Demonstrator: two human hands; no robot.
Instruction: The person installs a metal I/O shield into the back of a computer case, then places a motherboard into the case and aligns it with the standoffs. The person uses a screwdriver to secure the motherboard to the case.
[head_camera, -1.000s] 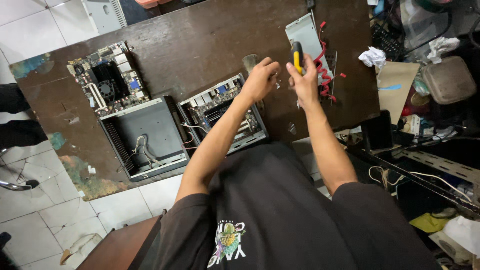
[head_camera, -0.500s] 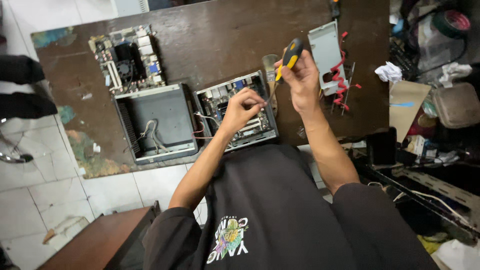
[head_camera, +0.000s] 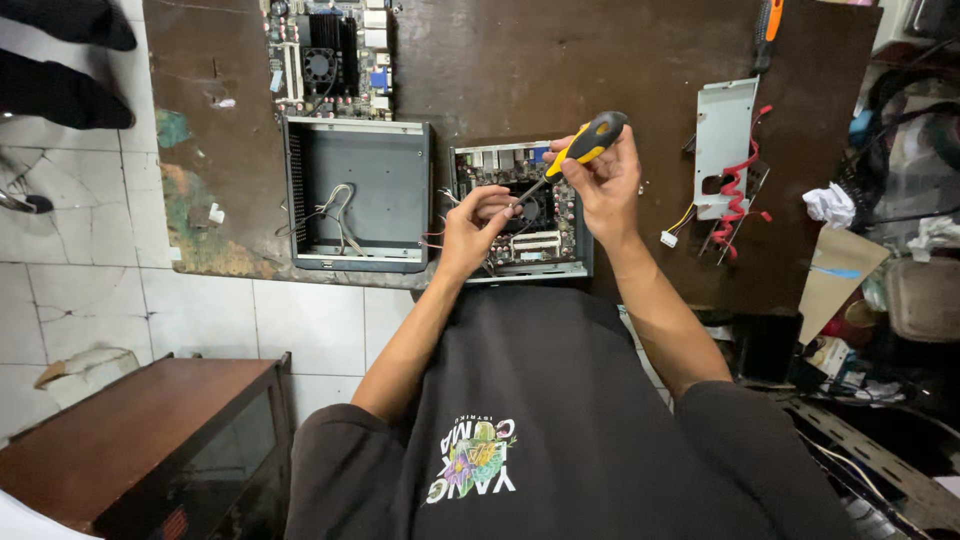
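Note:
My right hand (head_camera: 600, 180) grips a screwdriver (head_camera: 585, 145) with a yellow and black handle, its shaft slanting down to the left. My left hand (head_camera: 475, 225) pinches the screwdriver's tip over the circuit board inside a small open computer case (head_camera: 520, 260). Both hands hover above that case, near the front edge of the brown table (head_camera: 560, 60). What the left fingertips hold, if anything, is too small to tell.
An empty grey metal case (head_camera: 355, 190) with loose wires lies left of the open one. A bare motherboard (head_camera: 325, 55) sits behind it. A metal bracket (head_camera: 722, 145) with red cables lies to the right. A wooden cabinet (head_camera: 140, 440) stands on the tiled floor.
The view has shifted so the table sits higher and more centred. My right hand lowered the screwdriver toward the open case, and my left hand came to meet its tip.

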